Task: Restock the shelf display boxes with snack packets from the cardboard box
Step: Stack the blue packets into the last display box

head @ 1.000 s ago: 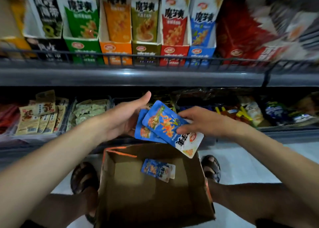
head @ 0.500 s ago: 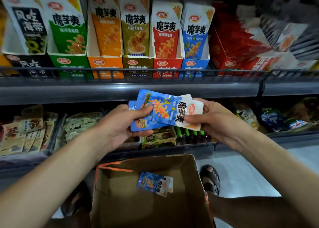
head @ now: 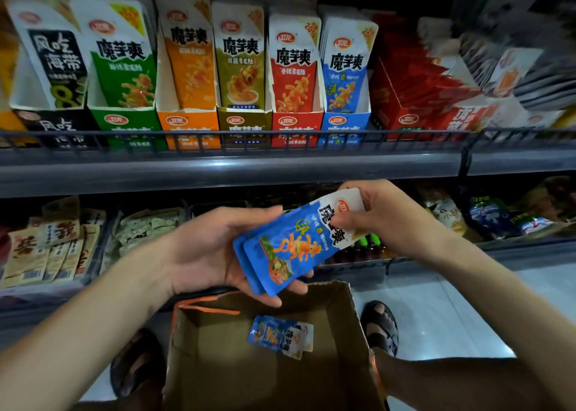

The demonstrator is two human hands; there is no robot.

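1. R fingers [head: 343, 223]: curled, pinching the white top end of a small stack of blue-and-white foil snack packets [head: 280, 255]. Thumb mostly hidden behind the stack.
2. L fingers [head: 296, 286]: near straight, spread under the stack's blue lower end. They cradle it and don't clamp; the thumb lies by the stack's upper edge.
3. Right hand [head: 386, 217] and left hand [head: 212, 248] hold the stack between them, tilted, white end up and to the R. It sits above the carton, level w/ the lower shelf and below the grey wire rail of the upper shelf [head: 237, 136]. Looks like 2–3 packets; exact no. can't be told.
4. Brown open-topped cardboard box [head: 224, 373] stands on the floor between two sandalled feet [head: 381, 329]. Bottom is mostly bare; a couple of loose blue packets [head: 280, 336] lie flat near its far wall. The near part is out of frame.
5. Blue cardboard display box [head: 344, 124] stands on the upper shelf, far R of the same-brand row. Blue packets stand upright in it, filled at the front; how much room is behind, can't tell.
6. Neighbours, i.e. the green display box [head: 124, 124], orange display box [head: 187, 124], olive display box [head: 243, 124] and red display box [head: 296, 124], all show stock at the front.
7. Judgement: late stage. Carton is almost emptied. Left to do: slot the held stack into the blue box, then fetch the last loose ones.
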